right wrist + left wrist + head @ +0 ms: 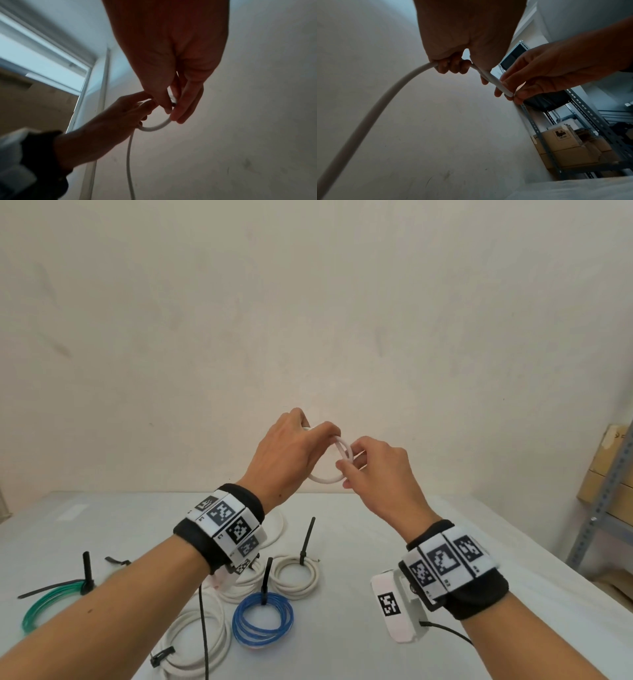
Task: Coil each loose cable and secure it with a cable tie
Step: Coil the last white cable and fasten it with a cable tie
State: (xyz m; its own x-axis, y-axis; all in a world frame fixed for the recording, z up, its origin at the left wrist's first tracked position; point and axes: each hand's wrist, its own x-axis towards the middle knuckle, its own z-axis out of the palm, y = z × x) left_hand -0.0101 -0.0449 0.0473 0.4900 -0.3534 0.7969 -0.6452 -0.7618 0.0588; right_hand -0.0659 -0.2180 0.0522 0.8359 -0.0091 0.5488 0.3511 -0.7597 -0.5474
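You are facing a plain off-white wall (308, 302) that is showing faint scuffs and smudges. Below it a pale desk (428, 542) is stretching towards you. At your right a grey metal shelving rack (583, 112) with perforated uprights is standing against the wall, and brown cardboard boxes (570, 146) are sitting on its shelf. To your left, in the right wrist view, cool bluish daylight is coming from a window (42, 54), blurred, and is lighting the wall beside it.

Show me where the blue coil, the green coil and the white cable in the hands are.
blue coil (239, 626): head view, left side of the ring.
green coil (41, 609): head view, left arc.
white cable (323, 479): head view, bottom of the held loop.
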